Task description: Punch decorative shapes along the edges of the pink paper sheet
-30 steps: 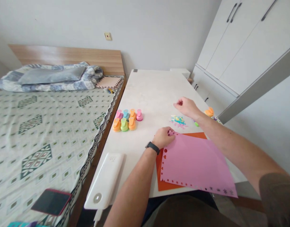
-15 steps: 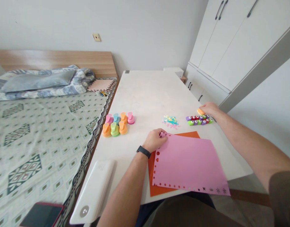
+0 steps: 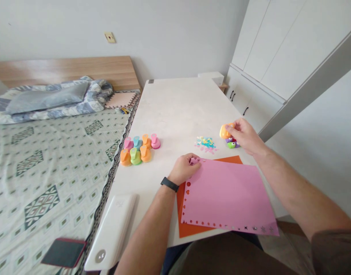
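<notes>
My left hand (image 3: pixel 184 168) is closed on the top left corner of a pink paper sheet (image 3: pixel 229 196) whose edges carry punched shapes. It lies on an orange sheet (image 3: pixel 189 229) on the white table (image 3: pixel 178 107). My right hand (image 3: pixel 244 135) grips an orange paper punch (image 3: pixel 224 131), lifted just over a row of green and purple punches (image 3: pixel 232 144). A small heap of coloured paper cut-outs (image 3: pixel 205 143) lies between my hands.
Several pastel punches (image 3: pixel 139 149) stand in a cluster near the table's left edge. A white power bank (image 3: pixel 112 233) lies at the near left corner. A bed (image 3: pixel 49 160) with a dark phone (image 3: pixel 63 253) is to the left, white wardrobes (image 3: pixel 278 49) to the right.
My right hand went from the cut-out heap to the punches at the right, closed on the orange punch and brought it up and leftward. My left hand stayed on the pink sheet.
</notes>
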